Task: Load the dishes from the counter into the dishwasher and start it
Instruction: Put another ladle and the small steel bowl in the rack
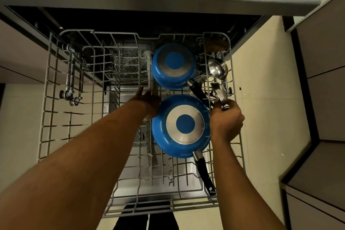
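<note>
Two blue pans [183,126] bottom-up, handles [203,172] slanting near-right, right hand [226,120] gripping steel ladle [219,93]

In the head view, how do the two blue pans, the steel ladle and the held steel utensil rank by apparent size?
1. Near blue pan, though closer to the camera.
2. Far blue pan.
3. Steel ladle and steel utensil: look alike, utensil partly hidden by the right hand.

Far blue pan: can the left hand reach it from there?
Probably yes. The left hand sits open just short of the far blue pan, with only rack wires between. The right hand is busy gripping a steel utensil.
</note>
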### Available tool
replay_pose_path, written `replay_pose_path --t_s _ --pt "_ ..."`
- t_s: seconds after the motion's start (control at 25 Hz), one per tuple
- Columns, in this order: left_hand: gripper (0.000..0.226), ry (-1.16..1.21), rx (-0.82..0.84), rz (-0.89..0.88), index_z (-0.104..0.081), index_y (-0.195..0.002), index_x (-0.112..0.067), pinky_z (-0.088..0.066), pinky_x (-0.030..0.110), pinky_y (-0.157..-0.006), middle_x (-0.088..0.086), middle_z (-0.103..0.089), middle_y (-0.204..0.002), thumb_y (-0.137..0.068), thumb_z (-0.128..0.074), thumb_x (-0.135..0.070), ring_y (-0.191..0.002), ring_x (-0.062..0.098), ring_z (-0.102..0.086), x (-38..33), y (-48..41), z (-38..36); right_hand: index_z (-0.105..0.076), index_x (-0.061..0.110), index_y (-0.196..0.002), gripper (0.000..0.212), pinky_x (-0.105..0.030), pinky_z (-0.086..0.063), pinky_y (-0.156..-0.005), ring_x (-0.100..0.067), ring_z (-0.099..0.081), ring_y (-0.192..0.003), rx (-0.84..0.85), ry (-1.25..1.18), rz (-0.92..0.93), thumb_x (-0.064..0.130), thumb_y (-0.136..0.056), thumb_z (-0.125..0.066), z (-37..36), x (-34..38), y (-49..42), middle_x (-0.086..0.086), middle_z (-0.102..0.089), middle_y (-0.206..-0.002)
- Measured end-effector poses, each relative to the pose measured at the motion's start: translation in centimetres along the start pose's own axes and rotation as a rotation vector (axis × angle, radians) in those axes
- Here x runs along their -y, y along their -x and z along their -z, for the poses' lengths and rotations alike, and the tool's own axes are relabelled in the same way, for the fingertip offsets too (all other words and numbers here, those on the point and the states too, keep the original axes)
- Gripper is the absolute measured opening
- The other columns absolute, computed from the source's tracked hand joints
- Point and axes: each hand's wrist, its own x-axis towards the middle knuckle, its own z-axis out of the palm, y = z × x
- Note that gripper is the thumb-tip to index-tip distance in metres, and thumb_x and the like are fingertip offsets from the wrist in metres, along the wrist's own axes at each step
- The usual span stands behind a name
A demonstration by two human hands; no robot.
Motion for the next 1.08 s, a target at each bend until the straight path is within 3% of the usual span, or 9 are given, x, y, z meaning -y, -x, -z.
replay_pose_path --t_s 0.16,0.32,0.44,0.52,0.6,0.72,0.92,1.08 --pt "0.066 -0.013 -0.004 0.001 -0.011 -0.158 -0.02 0.012 0.049 -0.12 0.007 -0.008 -0.165 -0.102 -0.045 -0.023 -0.152 0.024 0.006 -0.1 0.1 0.1 -0.063 0.012 -0.115 0.03 -0.038 -0.054 -0.069 -0.032 -0.068 -0.089 0.062 0.083 0.008 0.026 -0.089 -0.067 0.2 -0.5 0.6 -0.011 -0.071 -0.101" --pt "0.067 -0.042 -0.053 0.021 -0.007 -0.158 -0.019 0.01 0.05 -0.121 0.008 -0.004 -0.165 -0.102 -0.043 -0.025 -0.152 0.026 0.004 -0.3 0.3 -0.5 -0.046 0.011 -0.133 0.046 -0.034 -0.05 -0.065 -0.031 -0.068 -0.088 -0.005 0.091 0.0 0.024 -0.092 -0.063 0.7 0.3 2.9 -0.013 -0.069 -0.105" --pt "0.066 -0.13 -0.177 0.048 -0.002 -0.157 -0.016 0.005 0.051 -0.122 0.01 0.001 -0.165 -0.103 -0.034 -0.036 -0.151 0.03 0.005 -0.9 1.1 -2.3 -0.051 0.014 -0.117 0.031 -0.029 -0.047 -0.059 -0.025 -0.067 -0.078 -0.005 0.088 0.097 0.023 -0.09 -0.063 1.2 0.3 5.1 -0.007 -0.068 -0.095" --pt "0.07 -0.019 -0.293 0.09 0.003 -0.158 -0.015 0.013 0.049 -0.12 0.01 0.005 -0.165 -0.102 -0.036 -0.034 -0.151 0.03 0.009 -1.4 2.2 -3.9 -0.059 0.012 -0.102 0.016 -0.027 -0.041 -0.058 -0.023 -0.063 -0.077 0.071 0.144 0.224 0.021 -0.089 -0.062 1.4 -0.1 6.5 -0.005 -0.067 -0.09" --pt "0.073 0.088 -0.353 0.121 0.008 -0.157 -0.015 0.019 0.045 -0.113 0.009 0.01 -0.164 -0.102 -0.036 -0.032 -0.15 0.029 0.014 -1.9 3.7 -5.4 -0.063 0.01 -0.099 0.014 -0.029 -0.041 -0.06 -0.025 -0.063 -0.081 0.179 0.207 0.337 0.019 -0.088 -0.061 1.7 -0.4 7.6 -0.008 -0.067 -0.092" --pt "0.074 0.218 -0.407 0.138 0.01 -0.156 -0.017 0.019 0.046 -0.113 0.01 0.009 -0.164 -0.102 -0.035 -0.04 -0.15 0.029 0.015 -3.1 6.3 -6.8 -0.061 0.008 -0.116 0.031 -0.042 -0.051 -0.082 -0.029 -0.06 -0.102 0.378 0.321 0.443 0.02 -0.088 -0.061 2.0 -0.4 8.9 -0.01 -0.065 -0.111" --pt "0.08 0.331 -0.395 0.171 0.009 -0.156 -0.018 0.013 0.055 -0.117 0.013 0.01 -0.164 -0.099 -0.042 -0.041 -0.15 0.033 0.014 -5.0 12.7 -7.6 -0.042 0.008 -0.14 0.058 -0.042 -0.04 -0.106 -0.029 -0.044 -0.13 0.517 0.397 0.57 0.026 -0.089 -0.062 5.2 0.4 12.0 -0.012 -0.048 -0.14" --pt "0.083 0.364 -0.38 0.21 0.011 -0.156 -0.02 0.011 0.057 -0.118 0.012 0.013 -0.164 -0.097 -0.045 -0.038 -0.149 0.033 0.016 -5.4 17.9 -8.5 -0.03 0.01 -0.147 0.067 -0.047 -0.029 -0.114 -0.031 -0.026 -0.143 0.624 0.496 0.615 0.033 -0.091 -0.06 8.1 0.9 14.4 -0.013 -0.03 -0.154"
